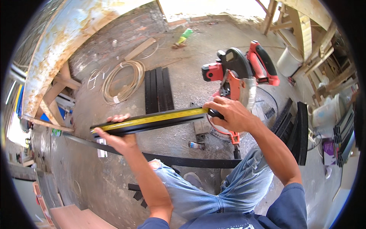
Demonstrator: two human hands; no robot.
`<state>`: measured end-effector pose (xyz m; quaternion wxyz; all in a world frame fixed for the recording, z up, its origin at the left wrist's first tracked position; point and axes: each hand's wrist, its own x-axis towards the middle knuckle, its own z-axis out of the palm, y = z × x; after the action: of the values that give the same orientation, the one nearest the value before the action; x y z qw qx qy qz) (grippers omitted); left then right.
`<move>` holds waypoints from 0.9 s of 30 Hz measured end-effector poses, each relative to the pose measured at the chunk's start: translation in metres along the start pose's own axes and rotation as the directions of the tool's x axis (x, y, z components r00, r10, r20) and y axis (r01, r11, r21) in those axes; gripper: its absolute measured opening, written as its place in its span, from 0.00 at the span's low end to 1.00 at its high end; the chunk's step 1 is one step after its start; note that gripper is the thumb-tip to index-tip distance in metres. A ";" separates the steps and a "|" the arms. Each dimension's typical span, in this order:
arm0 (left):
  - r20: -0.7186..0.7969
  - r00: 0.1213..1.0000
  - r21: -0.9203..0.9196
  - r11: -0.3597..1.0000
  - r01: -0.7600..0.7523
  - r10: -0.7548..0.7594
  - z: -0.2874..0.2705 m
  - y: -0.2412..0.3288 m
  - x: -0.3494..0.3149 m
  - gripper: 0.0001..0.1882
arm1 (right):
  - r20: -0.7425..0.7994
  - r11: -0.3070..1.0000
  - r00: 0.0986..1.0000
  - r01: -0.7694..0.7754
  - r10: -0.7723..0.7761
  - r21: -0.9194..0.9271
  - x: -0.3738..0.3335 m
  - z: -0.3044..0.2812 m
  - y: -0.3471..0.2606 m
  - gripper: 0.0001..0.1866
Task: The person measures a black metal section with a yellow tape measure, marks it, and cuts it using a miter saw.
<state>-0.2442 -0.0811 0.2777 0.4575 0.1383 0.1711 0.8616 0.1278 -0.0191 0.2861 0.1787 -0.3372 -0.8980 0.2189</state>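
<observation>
A yellow tape measure blade [160,117] is stretched along a short black profile bar [167,126], held up in front of me at a slight tilt. My left hand [117,141] is closed around the left end of the bar, its thumb by the tip of the blade. At the other end, my right hand [233,115] grips the dark tape measure case [216,113]. Just beyond that hand stands a red and black miter saw [230,80] on the floor. Its base is partly hidden by my right hand and the bar.
Several black profile pieces [159,89] lie side by side ahead, with more black lengths [297,131] right of the saw. A long black strip [190,161] crosses before my knees. A coiled hose [124,82], green bottle [187,33] and white bucket [289,61] sit farther off.
</observation>
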 end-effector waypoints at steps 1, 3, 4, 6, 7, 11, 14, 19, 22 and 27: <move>-0.008 1.000 0.004 1.000 -0.016 0.016 -0.008 0.003 0.003 0.31 | -0.019 0.999 1.000 -0.026 0.026 -0.031 -0.005 -0.005 0.003 0.24; -0.016 0.996 0.037 0.996 -0.084 0.084 -0.017 0.022 0.010 0.30 | -0.053 0.999 0.998 -0.021 0.019 -0.041 -0.005 -0.008 0.006 0.24; -0.022 0.993 0.047 0.992 -0.119 0.120 -0.024 0.027 0.012 0.30 | -0.081 0.998 0.997 -0.005 0.000 -0.061 -0.006 -0.008 0.008 0.24; -0.007 0.994 0.061 0.992 -0.113 0.113 -0.027 0.028 0.014 0.31 | -0.100 0.998 0.995 -0.005 0.000 -0.055 -0.009 -0.009 0.011 0.24; -0.017 0.994 0.046 0.993 -0.105 0.106 -0.029 0.028 0.015 0.31 | -0.122 0.997 0.992 0.009 -0.018 -0.075 -0.009 -0.010 0.010 0.24; -0.032 0.996 0.032 0.996 -0.087 0.088 -0.028 0.031 0.013 0.31 | -0.142 0.995 0.990 0.005 -0.020 -0.104 -0.007 -0.012 0.004 0.25; -0.040 0.995 0.045 0.995 -0.091 0.093 -0.030 0.033 0.014 0.31 | -0.170 0.994 0.985 0.019 -0.037 -0.107 -0.008 -0.009 0.006 0.25; -0.052 0.992 0.067 0.992 -0.109 0.113 -0.028 0.032 0.012 0.32 | -0.186 0.993 0.981 0.027 -0.047 -0.112 -0.009 -0.008 0.007 0.26; -0.031 0.993 0.085 0.990 -0.111 0.114 -0.031 0.033 0.014 0.32 | -0.199 0.992 0.978 0.034 -0.058 -0.118 -0.010 -0.009 0.008 0.26; -0.019 0.993 0.080 0.990 -0.114 0.116 -0.037 0.035 0.016 0.31 | -0.220 0.991 0.973 0.038 -0.066 -0.130 -0.011 -0.010 0.006 0.26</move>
<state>-0.2932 -0.0920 0.2606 0.3991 0.1559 0.2020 0.8807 0.1436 -0.0196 0.2899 0.2629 -0.3465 -0.8926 0.1184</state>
